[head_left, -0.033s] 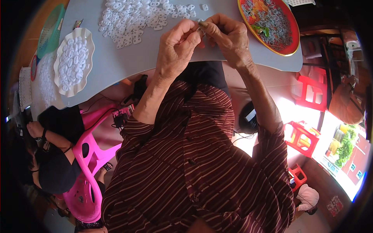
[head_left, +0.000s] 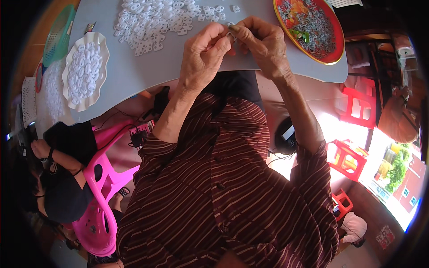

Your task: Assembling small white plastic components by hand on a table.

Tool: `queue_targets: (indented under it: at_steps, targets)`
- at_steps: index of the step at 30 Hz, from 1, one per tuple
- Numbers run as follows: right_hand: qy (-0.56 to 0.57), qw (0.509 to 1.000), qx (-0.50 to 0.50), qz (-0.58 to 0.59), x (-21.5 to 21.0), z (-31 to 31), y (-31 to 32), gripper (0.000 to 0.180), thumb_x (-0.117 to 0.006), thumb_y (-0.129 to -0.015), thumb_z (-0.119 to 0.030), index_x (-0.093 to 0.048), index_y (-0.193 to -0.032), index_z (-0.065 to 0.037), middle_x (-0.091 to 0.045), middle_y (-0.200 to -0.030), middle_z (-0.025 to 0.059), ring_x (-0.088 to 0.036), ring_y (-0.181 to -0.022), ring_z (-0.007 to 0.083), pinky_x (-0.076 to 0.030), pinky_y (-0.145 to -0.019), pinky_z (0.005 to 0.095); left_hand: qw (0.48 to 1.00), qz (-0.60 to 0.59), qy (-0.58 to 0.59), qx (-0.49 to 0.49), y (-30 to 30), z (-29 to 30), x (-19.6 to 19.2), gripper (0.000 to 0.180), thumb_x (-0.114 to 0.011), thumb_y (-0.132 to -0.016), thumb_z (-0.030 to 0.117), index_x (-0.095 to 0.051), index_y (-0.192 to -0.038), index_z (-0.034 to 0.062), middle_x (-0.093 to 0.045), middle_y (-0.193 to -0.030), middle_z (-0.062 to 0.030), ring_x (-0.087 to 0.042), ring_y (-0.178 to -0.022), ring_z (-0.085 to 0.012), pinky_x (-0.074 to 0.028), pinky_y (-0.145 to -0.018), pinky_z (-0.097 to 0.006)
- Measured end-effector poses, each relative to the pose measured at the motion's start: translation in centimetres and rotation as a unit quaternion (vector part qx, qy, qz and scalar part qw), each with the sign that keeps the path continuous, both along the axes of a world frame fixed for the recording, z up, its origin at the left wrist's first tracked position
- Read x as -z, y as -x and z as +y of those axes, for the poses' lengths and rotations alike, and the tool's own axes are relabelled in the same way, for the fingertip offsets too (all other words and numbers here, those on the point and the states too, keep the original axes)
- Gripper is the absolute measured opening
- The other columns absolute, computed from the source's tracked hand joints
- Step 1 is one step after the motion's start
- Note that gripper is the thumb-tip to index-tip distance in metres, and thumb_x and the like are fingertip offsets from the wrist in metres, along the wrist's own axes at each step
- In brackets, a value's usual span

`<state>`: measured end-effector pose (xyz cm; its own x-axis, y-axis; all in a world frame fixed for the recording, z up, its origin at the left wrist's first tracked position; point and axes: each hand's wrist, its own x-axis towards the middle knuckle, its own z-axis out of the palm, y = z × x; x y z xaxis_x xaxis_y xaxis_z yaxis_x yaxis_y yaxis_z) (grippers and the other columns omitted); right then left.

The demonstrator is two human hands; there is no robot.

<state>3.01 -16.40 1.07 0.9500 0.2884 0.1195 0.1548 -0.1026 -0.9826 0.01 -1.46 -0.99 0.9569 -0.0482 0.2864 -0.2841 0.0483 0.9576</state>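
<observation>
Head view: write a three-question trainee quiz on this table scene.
1. True or false: both hands, left hand and right hand, meet over the grey table.
2. What lies on the white scalloped plate? A) white plastic pieces B) green leaves C) coins
3. Fill in: the red tray lies on the person's ____ side.

Key: 1 true; 2 A; 3 right. A small piece is pinched between the fingers of both hands, beside the loose pile of white pieces.
</observation>
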Motion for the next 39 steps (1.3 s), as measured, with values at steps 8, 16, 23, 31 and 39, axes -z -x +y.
queue_targets:
  at_steps: [8,16,23,31,39]
  targets:
    - [-0.037,0.999,-0.016,0.019,-0.7,-0.3,0.1,0.021,-0.062,-0.087,-0.022,-0.064,-0.088,-0.001,-0.06,-0.069,-0.0009,-0.049,-0.059,0.0045,-0.043,-0.055,0.0195,0.999,0.047,-0.005,0.011,0.0,0.4,0.1,0.015,-0.056,-0.089,0.016,-0.058,-0.089,0.0002,-0.056,-0.073,0.0002,-0.05,-0.067,-0.0061,-0.041,-0.062,-0.02]
    - [-0.028,0.999,0.028,0.013,0.1,0.6,0.6,0.019,-0.064,-0.085,-0.018,-0.064,-0.084,0.0,-0.06,-0.067,-0.0004,-0.05,-0.06,0.0046,-0.043,-0.055,0.0202,1.0,0.016,0.019,0.004,0.0,0.1,0.1,0.014,-0.056,-0.088,0.014,-0.058,-0.089,0.0,-0.054,-0.071,0.0018,-0.048,-0.065,-0.0046,-0.04,-0.058,-0.018]
    - [-0.072,0.997,-0.029,0.01,0.3,0.0,0.5,0.019,-0.064,-0.085,-0.018,-0.061,-0.086,0.001,-0.062,-0.072,0.0016,-0.053,-0.064,0.0055,-0.045,-0.058,0.0217,1.0,0.015,0.005,-0.004,0.4,0.3,-0.6,0.013,-0.056,-0.089,0.013,-0.058,-0.091,0.0009,-0.055,-0.07,0.0013,-0.049,-0.064,-0.0056,-0.041,-0.056,-0.02]
    - [-0.103,0.993,-0.002,0.048,0.4,0.0,0.8,0.014,-0.062,-0.086,-0.013,-0.061,-0.088,0.0,-0.063,-0.077,0.0023,-0.055,-0.066,0.0059,-0.047,-0.061,0.0209,0.887,-0.197,-0.389,-0.152,-6.6,5.7,-4.1,0.014,-0.052,-0.084,0.01,-0.06,-0.094,0.0036,-0.062,-0.08,-0.0131,-0.058,-0.073,-0.0264,-0.046,-0.069,-0.035]
    - [-0.117,0.993,0.005,0.018,0.8,-0.2,0.8,0.015,-0.063,-0.086,-0.014,-0.06,-0.087,0.001,-0.061,-0.075,0.0013,-0.053,-0.066,0.0053,-0.046,-0.06,0.0204,0.769,-0.218,-0.6,-0.002,-13.2,7.9,-1.6,0.01,-0.056,-0.077,0.011,-0.057,-0.083,0.0021,-0.054,-0.072,-0.013,-0.049,-0.075,-0.0317,-0.041,-0.074,-0.041]
